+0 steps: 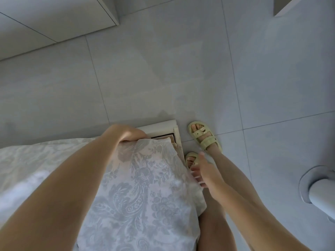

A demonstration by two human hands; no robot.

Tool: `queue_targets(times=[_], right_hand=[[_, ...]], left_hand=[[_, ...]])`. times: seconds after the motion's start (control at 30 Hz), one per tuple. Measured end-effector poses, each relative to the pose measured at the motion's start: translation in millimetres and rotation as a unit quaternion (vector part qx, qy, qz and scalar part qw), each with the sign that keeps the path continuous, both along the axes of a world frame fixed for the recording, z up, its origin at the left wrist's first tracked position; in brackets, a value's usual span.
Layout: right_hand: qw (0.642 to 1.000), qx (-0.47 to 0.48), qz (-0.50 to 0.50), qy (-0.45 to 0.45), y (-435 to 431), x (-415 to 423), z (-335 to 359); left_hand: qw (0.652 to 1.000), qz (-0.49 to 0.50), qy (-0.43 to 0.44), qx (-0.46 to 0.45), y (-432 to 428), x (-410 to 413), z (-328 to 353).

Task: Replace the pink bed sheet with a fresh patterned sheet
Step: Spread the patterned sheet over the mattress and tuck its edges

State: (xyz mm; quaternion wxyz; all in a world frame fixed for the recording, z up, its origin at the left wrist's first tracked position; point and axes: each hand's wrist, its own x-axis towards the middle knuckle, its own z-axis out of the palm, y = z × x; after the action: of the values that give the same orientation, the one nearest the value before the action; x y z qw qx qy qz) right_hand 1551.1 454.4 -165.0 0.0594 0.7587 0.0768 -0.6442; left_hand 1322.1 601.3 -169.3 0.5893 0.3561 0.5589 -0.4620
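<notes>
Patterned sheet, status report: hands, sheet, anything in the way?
Left hand grips patterned sheet at the bed corner. Right hand open, at sheet's side edge. Bed frame corner exposed; nothing blocking.

The left hand (125, 133) had its fingertips hidden under the corner of the patterned sheet (145, 187) it gripped. Right of that grip, the right hand (204, 171) was blurred; whether it touched the sheet could not be told. It half hid one sandal (190, 156).

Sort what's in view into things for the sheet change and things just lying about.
For the job: patterned sheet, bed frame corner, left hand gripping the sheet's corner, right hand at its edge.
Just there: sandals, white cabinet, round white base.
</notes>
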Motion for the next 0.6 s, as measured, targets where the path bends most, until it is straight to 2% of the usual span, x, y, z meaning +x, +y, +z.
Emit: queue_targets(times=[0.07, 0.1, 0.17, 0.23, 0.27, 0.33, 0.37, 0.43, 0.47, 0.5, 0.6], right_hand=[[0.998, 0.013, -0.016, -0.057, -22, 6, 4], [0.998, -0.007, -0.055, -0.036, -27, 5, 13], [0.986, -0.021, -0.152, 0.069, -31, -4, 29], [0.96, -0.001, -0.224, 0.169, -34, -14, 45], [0.953, 0.014, -0.241, 0.181, -36, -19, 50], [0.968, 0.093, -0.195, 0.129, -50, -27, 47], [0.979, 0.146, -0.134, 0.043, -56, -28, 47], [0.966, 0.224, -0.049, -0.122, -62, -25, 52], [0.96, 0.242, -0.04, -0.135, -64, -25, 54], [0.964, 0.238, -0.04, -0.112, -67, -27, 56], [0.977, 0.179, -0.107, 0.052, -69, -36, 57]], left_hand=[[0.998, -0.01, 0.016, 0.065, 0, 12, -4], [0.994, -0.024, 0.017, 0.107, -3, 17, -2], [0.985, -0.023, -0.012, 0.173, -9, 22, 9], [0.983, 0.043, -0.062, 0.166, -12, 22, 26], [0.984, 0.054, -0.076, 0.154, -14, 21, 35], [0.983, 0.026, -0.086, 0.161, -16, 22, 42], [0.979, -0.005, -0.098, 0.179, -18, 25, 39], [0.97, -0.065, -0.127, 0.196, -18, 42, 45], [0.969, -0.076, -0.126, 0.198, -18, 51, 45], [0.964, -0.093, -0.144, 0.201, -19, 58, 45], [0.954, -0.161, -0.131, 0.216, -21, 72, 37]])
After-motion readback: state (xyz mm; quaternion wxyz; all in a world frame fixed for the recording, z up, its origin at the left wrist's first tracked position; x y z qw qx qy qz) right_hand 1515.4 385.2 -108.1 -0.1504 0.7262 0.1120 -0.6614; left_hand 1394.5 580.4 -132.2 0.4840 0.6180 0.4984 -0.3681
